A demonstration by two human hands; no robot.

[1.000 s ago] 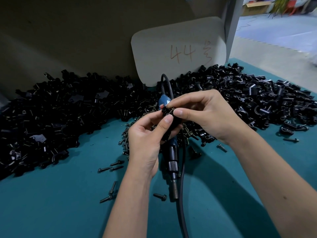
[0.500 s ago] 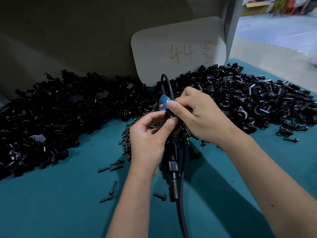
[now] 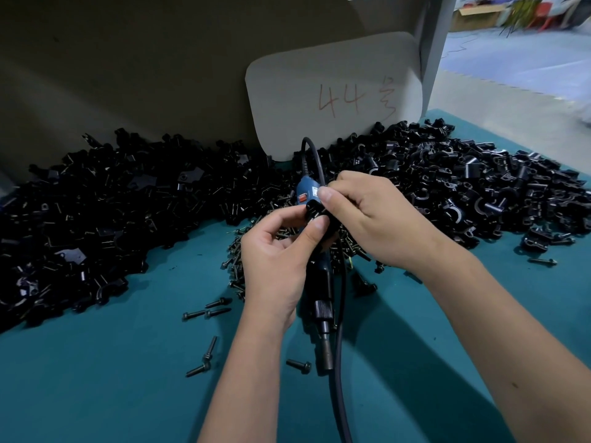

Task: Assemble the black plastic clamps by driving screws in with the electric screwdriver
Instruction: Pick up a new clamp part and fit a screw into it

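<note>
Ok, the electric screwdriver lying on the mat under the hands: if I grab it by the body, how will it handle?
The electric screwdriver looks rigid, probably fairly heavy for its size. Its round body lies flat on the teal mat, so a nudge may roll it. The black cable trails from its far end in a loop, so it will likely drag and may sweep loose screws.

Our two bare forearms reach in from below, meeting at centre. Our left hand [image 3: 275, 260] curls its fingers [image 3: 315, 230] upward in a pinch; our right hand [image 3: 374, 219] pinches from above, thumbs nearly touching.
</note>
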